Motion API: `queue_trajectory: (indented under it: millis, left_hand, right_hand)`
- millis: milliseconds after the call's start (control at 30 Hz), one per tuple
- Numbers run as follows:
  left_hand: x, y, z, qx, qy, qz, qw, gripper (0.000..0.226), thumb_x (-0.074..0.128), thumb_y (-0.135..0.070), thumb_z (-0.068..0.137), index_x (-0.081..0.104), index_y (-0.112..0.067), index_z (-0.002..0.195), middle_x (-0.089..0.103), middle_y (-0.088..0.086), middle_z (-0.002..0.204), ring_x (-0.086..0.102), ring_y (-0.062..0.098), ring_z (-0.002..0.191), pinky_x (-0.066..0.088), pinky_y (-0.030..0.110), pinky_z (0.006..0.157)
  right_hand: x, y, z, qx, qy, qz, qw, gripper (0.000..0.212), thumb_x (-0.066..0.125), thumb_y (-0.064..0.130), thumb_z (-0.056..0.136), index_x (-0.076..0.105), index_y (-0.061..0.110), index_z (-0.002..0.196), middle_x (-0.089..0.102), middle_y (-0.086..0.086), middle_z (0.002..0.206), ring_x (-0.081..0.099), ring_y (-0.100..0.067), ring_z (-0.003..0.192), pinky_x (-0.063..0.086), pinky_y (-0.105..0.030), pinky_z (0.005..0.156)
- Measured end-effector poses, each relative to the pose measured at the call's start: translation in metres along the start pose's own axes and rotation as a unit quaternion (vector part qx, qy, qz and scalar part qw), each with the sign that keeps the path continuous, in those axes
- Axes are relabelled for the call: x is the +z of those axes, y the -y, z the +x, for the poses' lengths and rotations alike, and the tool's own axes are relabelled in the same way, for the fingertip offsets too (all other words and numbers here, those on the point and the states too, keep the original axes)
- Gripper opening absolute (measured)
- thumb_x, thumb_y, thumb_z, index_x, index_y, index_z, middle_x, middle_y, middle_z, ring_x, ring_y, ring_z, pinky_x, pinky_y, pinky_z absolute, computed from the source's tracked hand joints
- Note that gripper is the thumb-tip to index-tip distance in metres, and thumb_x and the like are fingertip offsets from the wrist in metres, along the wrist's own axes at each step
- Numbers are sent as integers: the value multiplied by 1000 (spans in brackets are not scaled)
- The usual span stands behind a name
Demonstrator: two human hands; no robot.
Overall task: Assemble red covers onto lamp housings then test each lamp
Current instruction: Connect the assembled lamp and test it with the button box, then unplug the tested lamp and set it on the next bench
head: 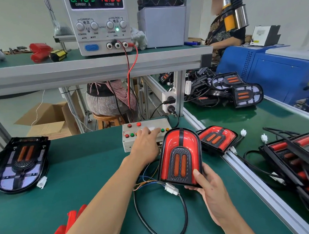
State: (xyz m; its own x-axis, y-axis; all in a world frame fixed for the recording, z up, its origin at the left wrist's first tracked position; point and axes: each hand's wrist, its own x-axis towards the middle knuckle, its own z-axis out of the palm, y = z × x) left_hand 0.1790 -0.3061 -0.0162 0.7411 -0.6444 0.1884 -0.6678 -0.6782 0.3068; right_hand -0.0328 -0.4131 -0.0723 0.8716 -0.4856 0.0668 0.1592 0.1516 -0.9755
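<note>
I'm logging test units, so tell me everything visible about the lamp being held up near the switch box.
The lamp has a glossy red arch-shaped cover with a black centre stripe, and a dark textured insert holding two orange vertical bars. It stands tilted upright above the green mat, gripped at its lower right corner by the right hand. A black cable and a white connector trail from its base.

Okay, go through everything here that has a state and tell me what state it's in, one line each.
Power supply: on, display reads 0.165 A, 12.00 V.
Left hand: fingers resting on the test box buttons.
Right hand: grip on the lamp, red cover fitted, tilted upright.
Housing at left: no cover.
</note>
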Motion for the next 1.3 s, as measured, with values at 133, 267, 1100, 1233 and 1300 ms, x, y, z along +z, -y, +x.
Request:
queue_trajectory:
  millis: [133,267,1100,1233,1300]
  left_hand:
    - [-21,4,-44,-40,-98,-120,987,23,49,-6,94,64,-10,111,70,10,103,65,30,95,53,41,83]
    - [-29,2,-98,29,-63,-114,991,13,58,-15,89,67,-18,99,70,-6,92,65,19,89,50,40,89]
    - [-50,11,-168,189,57,-101,975,22,68,-40,94,65,-31,114,64,-19,110,53,-4,110,14,31,122]
    - [-52,6,-157,224,60,-69,970,23,67,-36,95,66,-25,115,68,-12,110,58,5,107,26,34,120]
    - [-50,3,-150,243,54,-61,967,23,67,-33,96,66,-21,115,69,-9,109,60,9,105,30,34,117]
  right_hand:
    - [0,0,1,5,-35,8,999,39,59,30,94,63,17,130,75,-6,119,72,-17,100,59,-31,74]
    - [2,0,1,13,-55,19,998,28,55,18,102,65,12,128,76,-10,112,69,-15,86,58,-28,68]
    - [15,35,-54,135,-94,-259,952,36,55,40,103,70,9,115,77,-7,93,71,-20,65,48,-35,63]
    - [29,44,-66,-78,-185,-593,780,61,44,68,93,61,24,131,58,3,115,59,-23,105,51,-42,79]
    - [43,51,-66,-233,-106,-622,740,41,52,64,92,68,29,107,61,9,95,56,-22,91,47,-40,71]
